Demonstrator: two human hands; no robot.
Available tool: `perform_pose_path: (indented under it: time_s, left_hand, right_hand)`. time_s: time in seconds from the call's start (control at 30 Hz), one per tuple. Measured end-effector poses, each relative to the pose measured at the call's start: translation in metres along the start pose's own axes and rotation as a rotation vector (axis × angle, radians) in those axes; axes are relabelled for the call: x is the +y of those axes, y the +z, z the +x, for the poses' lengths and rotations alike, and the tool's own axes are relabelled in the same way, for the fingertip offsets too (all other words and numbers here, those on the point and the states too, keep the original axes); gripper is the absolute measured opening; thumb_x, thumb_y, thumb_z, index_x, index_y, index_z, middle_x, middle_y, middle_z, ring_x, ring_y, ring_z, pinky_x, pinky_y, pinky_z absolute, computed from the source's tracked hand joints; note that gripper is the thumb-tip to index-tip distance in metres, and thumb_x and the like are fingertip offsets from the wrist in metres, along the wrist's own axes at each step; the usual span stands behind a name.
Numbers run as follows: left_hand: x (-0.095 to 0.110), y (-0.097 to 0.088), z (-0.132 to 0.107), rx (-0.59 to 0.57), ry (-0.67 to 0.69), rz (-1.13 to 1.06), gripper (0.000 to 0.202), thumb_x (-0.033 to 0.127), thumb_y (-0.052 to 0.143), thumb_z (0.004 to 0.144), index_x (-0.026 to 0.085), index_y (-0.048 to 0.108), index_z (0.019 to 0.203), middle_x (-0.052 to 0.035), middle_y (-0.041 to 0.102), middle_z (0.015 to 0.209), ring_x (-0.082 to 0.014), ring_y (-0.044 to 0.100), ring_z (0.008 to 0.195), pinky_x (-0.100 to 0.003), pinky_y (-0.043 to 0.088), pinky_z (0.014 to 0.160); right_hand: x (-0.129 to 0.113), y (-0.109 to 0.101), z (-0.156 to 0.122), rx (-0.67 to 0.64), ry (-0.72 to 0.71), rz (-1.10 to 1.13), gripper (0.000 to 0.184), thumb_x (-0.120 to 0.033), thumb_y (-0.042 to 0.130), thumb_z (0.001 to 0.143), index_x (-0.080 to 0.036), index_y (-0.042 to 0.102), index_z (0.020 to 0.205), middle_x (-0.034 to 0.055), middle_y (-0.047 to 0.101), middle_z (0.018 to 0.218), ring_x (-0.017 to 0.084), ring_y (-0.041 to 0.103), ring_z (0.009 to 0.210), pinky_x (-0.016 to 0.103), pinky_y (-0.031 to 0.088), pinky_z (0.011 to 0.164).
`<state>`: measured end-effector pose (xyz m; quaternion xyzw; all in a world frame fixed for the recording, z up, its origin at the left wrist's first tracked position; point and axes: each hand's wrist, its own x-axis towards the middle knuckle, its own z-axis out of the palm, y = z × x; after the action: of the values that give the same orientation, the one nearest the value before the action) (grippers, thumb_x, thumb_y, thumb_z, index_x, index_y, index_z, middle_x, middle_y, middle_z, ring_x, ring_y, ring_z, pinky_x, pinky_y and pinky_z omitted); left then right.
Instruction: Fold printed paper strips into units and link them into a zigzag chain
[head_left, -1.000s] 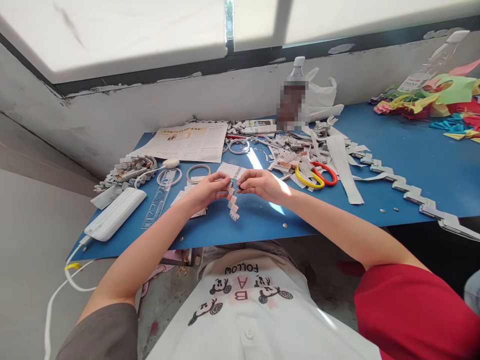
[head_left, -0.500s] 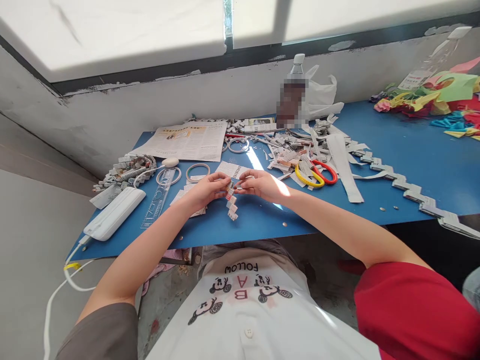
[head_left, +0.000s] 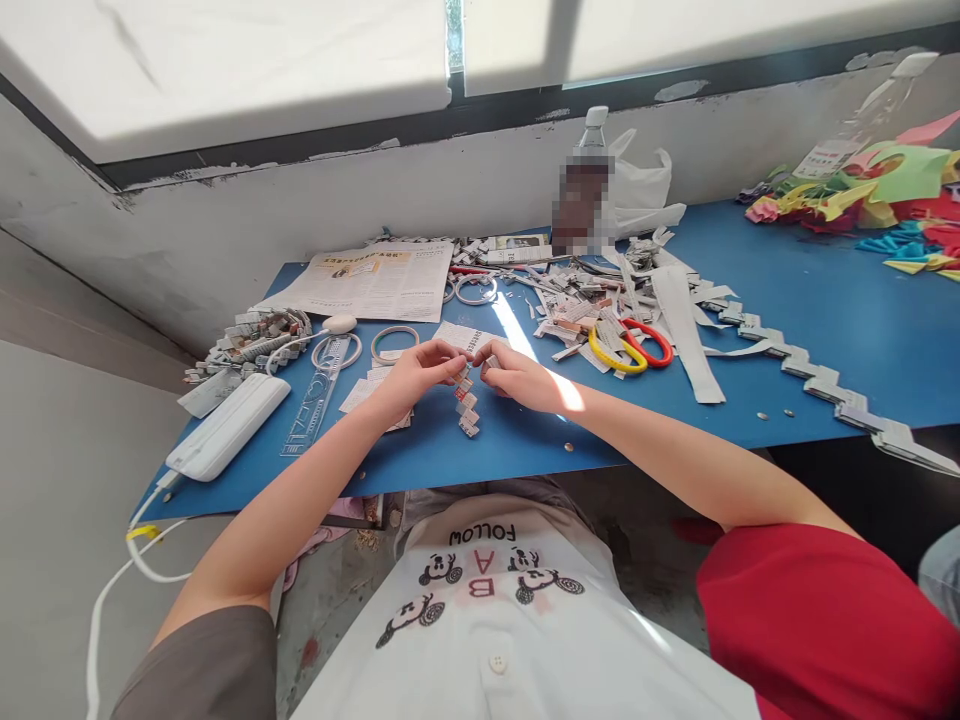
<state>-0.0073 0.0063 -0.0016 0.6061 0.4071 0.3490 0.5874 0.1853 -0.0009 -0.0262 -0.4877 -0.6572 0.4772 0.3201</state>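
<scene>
A short zigzag chain of folded newspaper hangs down from the fingertips of my left hand, which pinches its upper end. Close beside it on the right is my right hand, its fingers curled in and its thumb near the top of the chain. A small pale bit shows at those fingers, too small to make out. Behind both hands a printed paper piece lies flat on the blue table. Left of my left hand are cut paper pieces and a roll of tape.
Scissors with yellow and red handles lie among paper scraps. A long zigzag chain runs off the right edge. To the left are a white power bank, a clear ruler and a newspaper sheet. A bottle stands behind.
My right hand has turned and its fingers have curled in more, close to the chain's top. My left hand still pinches the chain, shifted very slightly.
</scene>
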Motion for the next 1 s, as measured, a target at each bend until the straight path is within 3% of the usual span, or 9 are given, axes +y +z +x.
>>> perform_pose_path:
  time_s: [0.1,0.17,0.3,0.4,0.53,0.67,0.77,0.87,1.0]
  left_hand:
    - [0.001,0.003,-0.002,-0.025,0.039,0.055,0.026,0.041,0.075,0.073,0.018,0.063,0.075,-0.0060,0.070,0.106,-0.0143,0.061,0.076,-0.029,0.048,0.069]
    - [0.001,0.006,-0.003,-0.037,0.057,0.072,0.026,0.041,0.075,0.072,0.018,0.063,0.075,-0.0069,0.071,0.107,-0.0143,0.062,0.073,-0.030,0.049,0.068]
    - [-0.005,0.012,-0.004,-0.050,0.057,0.094,0.029,0.041,0.079,0.066,0.017,0.065,0.074,-0.0050,0.071,0.083,-0.0153,0.062,0.065,-0.031,0.050,0.065]
    - [-0.008,0.015,-0.004,-0.028,0.083,0.114,0.027,0.040,0.079,0.066,0.017,0.066,0.072,-0.0017,0.066,0.066,-0.0156,0.061,0.059,-0.032,0.050,0.062]
    - [-0.006,0.016,-0.005,0.027,0.139,0.147,0.023,0.038,0.077,0.069,0.017,0.067,0.069,-0.0015,0.066,0.062,-0.0154,0.060,0.057,-0.031,0.050,0.060]
    - [0.000,0.016,-0.008,0.081,0.175,0.120,0.023,0.037,0.078,0.069,0.017,0.066,0.069,-0.0019,0.067,0.064,-0.0152,0.060,0.059,-0.029,0.048,0.059]
    - [0.002,0.014,-0.008,0.161,0.193,0.115,0.025,0.039,0.078,0.069,0.017,0.066,0.069,-0.0018,0.067,0.066,-0.0148,0.059,0.060,-0.029,0.048,0.060]
    - [0.000,0.011,-0.006,0.228,0.196,0.072,0.029,0.041,0.080,0.066,0.017,0.065,0.069,-0.0018,0.066,0.068,-0.0142,0.058,0.061,-0.029,0.047,0.061]
    - [-0.003,0.006,-0.001,0.183,0.113,-0.100,0.029,0.041,0.081,0.066,0.016,0.065,0.071,0.0003,0.063,0.066,-0.0115,0.056,0.062,-0.027,0.047,0.065]
  right_hand:
    - [-0.001,-0.001,-0.002,-0.012,0.038,-0.056,0.037,-0.017,0.047,0.073,-0.021,0.053,0.110,-0.0027,0.053,0.064,0.017,0.049,0.059,0.029,0.039,0.057]
    - [0.001,0.000,-0.001,-0.002,-0.038,-0.040,0.050,-0.016,0.051,0.072,-0.021,0.050,0.122,0.0025,0.062,0.083,0.020,0.056,0.070,0.033,0.043,0.068]
    - [0.007,0.005,-0.002,-0.088,-0.150,-0.004,0.072,-0.014,0.055,0.070,-0.020,0.038,0.140,0.0092,0.063,0.115,0.025,0.061,0.094,0.040,0.045,0.087]
    - [0.005,0.006,-0.005,-0.162,-0.170,-0.023,0.079,-0.014,0.054,0.072,-0.020,0.030,0.147,0.0091,0.065,0.112,0.026,0.061,0.096,0.042,0.045,0.088]
    - [0.000,0.002,-0.008,-0.227,-0.215,0.057,0.080,-0.012,0.054,0.072,-0.022,0.029,0.147,0.0080,0.060,0.120,0.021,0.061,0.093,0.035,0.048,0.081]
    - [-0.004,0.002,-0.007,-0.312,-0.187,0.251,0.067,-0.017,0.057,0.075,-0.023,0.038,0.139,0.0016,0.064,0.094,0.012,0.056,0.063,0.026,0.044,0.056]
    - [-0.007,0.002,-0.005,-0.238,-0.148,0.340,0.040,-0.031,0.063,0.080,-0.018,0.053,0.116,-0.0028,0.060,0.069,0.010,0.050,0.048,0.024,0.037,0.044]
    - [-0.009,0.000,-0.004,-0.102,-0.160,0.389,0.031,-0.043,0.070,0.076,-0.016,0.058,0.086,-0.0013,0.060,0.061,0.011,0.054,0.048,0.025,0.039,0.044]
    - [-0.010,-0.003,-0.004,-0.015,-0.199,0.389,0.033,-0.046,0.071,0.076,-0.016,0.057,0.078,-0.0002,0.061,0.063,0.011,0.054,0.049,0.025,0.041,0.047]
